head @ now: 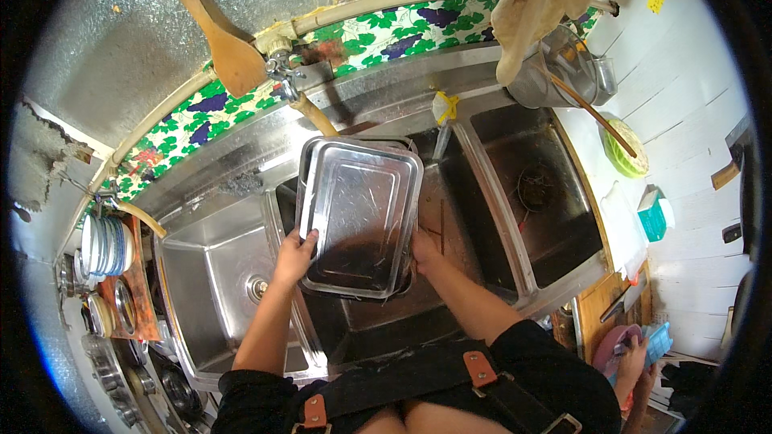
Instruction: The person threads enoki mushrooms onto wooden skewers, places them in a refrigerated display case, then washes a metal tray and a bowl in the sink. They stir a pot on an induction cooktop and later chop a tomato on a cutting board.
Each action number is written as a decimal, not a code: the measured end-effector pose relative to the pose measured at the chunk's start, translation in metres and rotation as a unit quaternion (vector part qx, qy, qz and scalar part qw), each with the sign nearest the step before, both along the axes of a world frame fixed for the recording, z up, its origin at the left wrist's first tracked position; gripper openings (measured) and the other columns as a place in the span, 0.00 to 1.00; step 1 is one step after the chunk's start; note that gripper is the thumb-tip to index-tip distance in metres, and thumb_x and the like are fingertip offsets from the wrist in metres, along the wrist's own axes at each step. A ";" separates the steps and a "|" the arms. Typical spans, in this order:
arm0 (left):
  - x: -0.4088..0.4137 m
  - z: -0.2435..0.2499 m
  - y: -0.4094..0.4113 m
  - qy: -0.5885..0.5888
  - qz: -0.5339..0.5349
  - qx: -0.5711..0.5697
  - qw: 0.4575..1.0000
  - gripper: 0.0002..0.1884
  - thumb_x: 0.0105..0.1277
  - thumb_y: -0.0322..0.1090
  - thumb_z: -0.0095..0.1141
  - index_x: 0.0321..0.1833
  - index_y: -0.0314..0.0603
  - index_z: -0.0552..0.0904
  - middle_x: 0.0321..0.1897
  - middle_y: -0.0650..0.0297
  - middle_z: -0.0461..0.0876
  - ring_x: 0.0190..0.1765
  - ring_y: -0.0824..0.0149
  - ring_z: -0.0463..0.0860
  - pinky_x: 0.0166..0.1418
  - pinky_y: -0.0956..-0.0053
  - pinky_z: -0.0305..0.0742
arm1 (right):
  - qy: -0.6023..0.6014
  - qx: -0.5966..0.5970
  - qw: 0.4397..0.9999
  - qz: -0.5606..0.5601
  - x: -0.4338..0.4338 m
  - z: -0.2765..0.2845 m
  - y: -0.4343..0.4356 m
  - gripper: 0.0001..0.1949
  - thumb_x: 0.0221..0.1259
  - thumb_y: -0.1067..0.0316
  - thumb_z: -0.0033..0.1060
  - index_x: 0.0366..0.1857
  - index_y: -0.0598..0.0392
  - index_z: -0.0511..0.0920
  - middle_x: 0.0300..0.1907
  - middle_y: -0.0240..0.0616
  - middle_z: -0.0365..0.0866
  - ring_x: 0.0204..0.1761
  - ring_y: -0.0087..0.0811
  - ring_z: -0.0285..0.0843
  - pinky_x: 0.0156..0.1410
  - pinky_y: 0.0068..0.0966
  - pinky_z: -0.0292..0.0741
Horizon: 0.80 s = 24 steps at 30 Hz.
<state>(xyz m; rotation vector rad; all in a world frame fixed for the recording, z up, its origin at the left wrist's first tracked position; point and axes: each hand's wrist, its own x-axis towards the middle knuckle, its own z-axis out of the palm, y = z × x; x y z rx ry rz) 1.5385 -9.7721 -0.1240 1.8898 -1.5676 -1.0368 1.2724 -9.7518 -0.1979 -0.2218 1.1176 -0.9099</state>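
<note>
A stack of rectangular stainless steel trays [362,217] is held above the middle basin of a metal sink [386,325]. My left hand [295,256] grips its left side, thumb on the top rim. On the right side, my right hand [423,253] supports the stack, its fingers partly hidden at the edge. Behind the trays, a hose [316,116] hangs from a metal tap [283,72]. Left of the trays is a bare steel basin [223,277] with a drain.
A third basin [537,193] holds a wire strainer [538,190]. A wooden paddle [232,60] and a cloth [534,6] hang above. Stacked plates [105,247] stand at left. Another person's hands [633,361] hold a blue item by a pink bowl [606,346] at lower right.
</note>
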 end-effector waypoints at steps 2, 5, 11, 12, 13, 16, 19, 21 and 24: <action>-0.007 0.004 0.001 -0.072 -0.010 -0.009 0.997 0.15 0.69 0.40 0.54 0.43 0.31 0.81 0.27 0.63 0.81 0.29 0.69 0.77 0.37 0.70 0.73 | 0.019 -0.024 1.000 -0.001 -0.001 0.005 0.002 0.20 0.72 0.51 0.44 0.55 0.54 0.75 0.45 0.33 0.79 0.46 0.28 0.75 0.52 0.27 0.72; -0.024 0.028 -0.006 -0.050 0.002 0.105 0.993 0.16 0.69 0.41 0.56 0.45 0.31 0.81 0.31 0.60 0.83 0.34 0.68 0.79 0.41 0.70 0.74 | 0.016 -0.016 1.000 -0.015 -0.004 0.011 0.003 0.18 0.73 0.53 0.42 0.53 0.53 0.76 0.44 0.32 0.80 0.46 0.27 0.75 0.51 0.26 0.72; 0.005 0.006 -0.013 0.143 -0.005 0.182 0.973 0.20 0.68 0.41 0.58 0.56 0.35 0.78 0.43 0.64 0.81 0.47 0.72 0.75 0.56 0.76 0.69 | 0.054 -0.023 0.998 0.036 -0.006 -0.020 0.003 0.24 0.73 0.47 0.40 0.62 0.52 0.70 0.52 0.38 0.78 0.52 0.34 0.74 0.58 0.35 0.70; 0.004 0.010 -0.012 0.164 -0.010 0.183 0.969 0.19 0.68 0.41 0.58 0.56 0.36 0.78 0.44 0.65 0.81 0.47 0.72 0.75 0.56 0.76 0.69 | 0.030 -0.026 0.999 0.037 -0.007 -0.025 0.004 0.25 0.71 0.45 0.42 0.63 0.52 0.70 0.54 0.38 0.77 0.54 0.35 0.73 0.59 0.35 0.69; 0.004 0.014 -0.011 0.185 -0.014 0.185 0.965 0.19 0.68 0.40 0.59 0.56 0.36 0.78 0.44 0.67 0.81 0.47 0.72 0.75 0.56 0.76 0.69 | 0.005 -0.029 0.999 0.038 -0.007 -0.031 0.004 0.27 0.70 0.44 0.44 0.63 0.51 0.69 0.55 0.39 0.76 0.55 0.35 0.73 0.61 0.36 0.68; 0.007 0.038 -0.010 0.138 -0.080 0.122 0.980 0.15 0.68 0.37 0.58 0.53 0.37 0.78 0.39 0.70 0.79 0.43 0.75 0.74 0.52 0.76 0.70 | -0.021 -0.089 0.994 0.066 -0.010 -0.054 0.002 0.33 0.64 0.38 0.51 0.65 0.50 0.67 0.61 0.42 0.72 0.61 0.39 0.68 0.65 0.38 0.65; -0.004 0.099 -0.003 0.082 -0.083 0.071 0.991 0.12 0.69 0.34 0.57 0.49 0.36 0.77 0.34 0.71 0.78 0.38 0.76 0.72 0.45 0.76 0.71 | 0.038 -0.049 0.996 0.057 -0.017 -0.058 -0.005 0.41 0.56 0.32 0.56 0.67 0.51 0.64 0.68 0.46 0.63 0.68 0.44 0.60 0.69 0.43 0.59; 0.006 0.127 0.002 0.080 -0.082 0.055 0.992 0.10 0.67 0.33 0.57 0.47 0.35 0.77 0.35 0.66 0.79 0.37 0.70 0.76 0.44 0.73 0.71 | 0.065 -0.062 0.995 0.043 -0.026 -0.020 -0.010 0.42 0.56 0.31 0.55 0.68 0.51 0.63 0.69 0.47 0.60 0.69 0.46 0.57 0.70 0.46 0.56; -0.008 0.186 0.012 -0.131 -0.139 -0.062 0.980 0.09 0.62 0.29 0.58 0.40 0.29 0.76 0.37 0.49 0.75 0.39 0.46 0.77 0.44 0.64 0.72 | 0.216 -0.142 0.965 0.045 -0.050 0.000 -0.024 0.28 0.64 0.43 0.55 0.59 0.55 0.73 0.52 0.37 0.77 0.53 0.32 0.72 0.59 0.31 0.68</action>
